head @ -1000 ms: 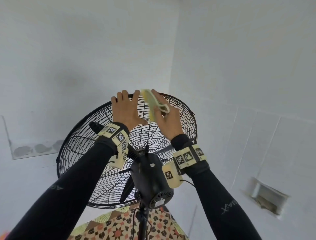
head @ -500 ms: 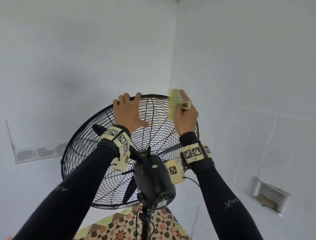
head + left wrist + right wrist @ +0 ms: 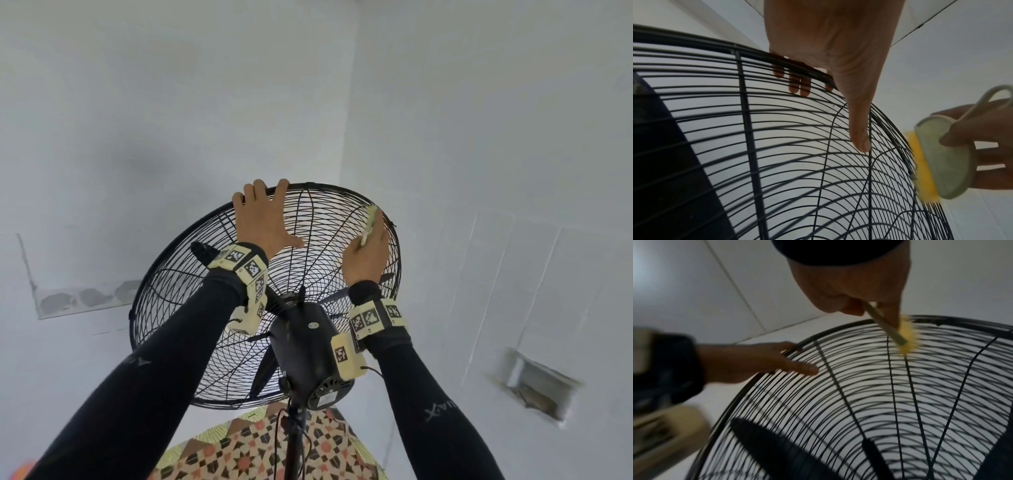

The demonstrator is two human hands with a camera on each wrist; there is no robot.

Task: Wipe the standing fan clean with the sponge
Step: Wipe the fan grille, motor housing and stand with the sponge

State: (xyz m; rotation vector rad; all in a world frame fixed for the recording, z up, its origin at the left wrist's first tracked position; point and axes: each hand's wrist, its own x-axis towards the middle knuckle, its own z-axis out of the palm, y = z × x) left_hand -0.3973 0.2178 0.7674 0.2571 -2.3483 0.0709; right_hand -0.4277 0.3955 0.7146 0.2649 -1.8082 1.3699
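Soft, light sponge (image 3: 941, 155) pinched in right hand (image 3: 366, 253), upper right of fan (image 3: 318, 226); left hand (image 3: 263, 219) hooked over stiff rim.

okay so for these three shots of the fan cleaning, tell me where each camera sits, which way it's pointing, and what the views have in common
Head: worn on the head behind the fan, looking forward at its grille; both sleeved forearms, left hand and right hand show.
Left wrist: looks along the left hand's palm and thumb at the grille's top rim.
Right wrist: looks along the right hand at the sponge on the grille wires.
Shared: each wrist view catches the other hand; all three show the sponge and grille.
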